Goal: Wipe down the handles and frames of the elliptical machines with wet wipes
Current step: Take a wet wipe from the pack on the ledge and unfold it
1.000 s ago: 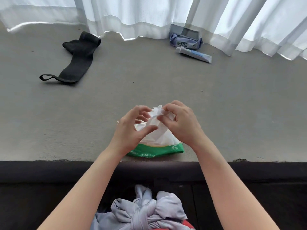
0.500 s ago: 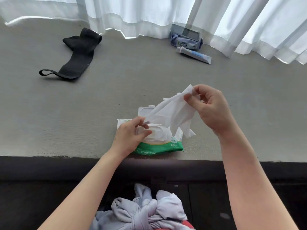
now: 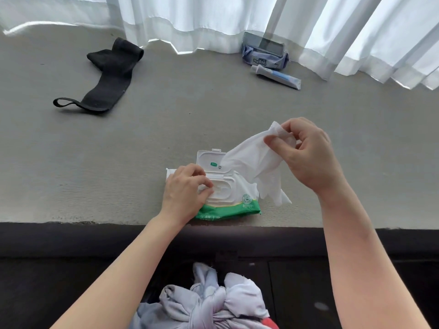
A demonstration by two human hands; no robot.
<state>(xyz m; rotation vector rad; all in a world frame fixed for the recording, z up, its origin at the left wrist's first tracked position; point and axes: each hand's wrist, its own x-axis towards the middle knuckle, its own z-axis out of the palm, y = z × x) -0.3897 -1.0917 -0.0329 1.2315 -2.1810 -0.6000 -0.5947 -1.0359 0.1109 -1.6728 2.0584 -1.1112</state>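
White curtains (image 3: 213,17) hang behind a grey counter (image 3: 118,150). Near its front edge lies a green-and-white pack of wipes (image 3: 228,205) with its lid flipped open. The left hand (image 3: 184,192) rests on the pack, fingers curled at the opening. The right hand (image 3: 306,153) pinches a white wipe (image 3: 251,162) by its top corner, lifted above the pack. Farther back lie a black strap (image 3: 107,79), a tube (image 3: 275,76) and a blue pouch (image 3: 263,54).

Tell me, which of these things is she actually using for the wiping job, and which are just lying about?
In use:
wet wipe, pinched by the right hand
wipes pack, lid open, steadied by the left hand

Lying about:
black strap
toothpaste tube
blue pouch
white curtain
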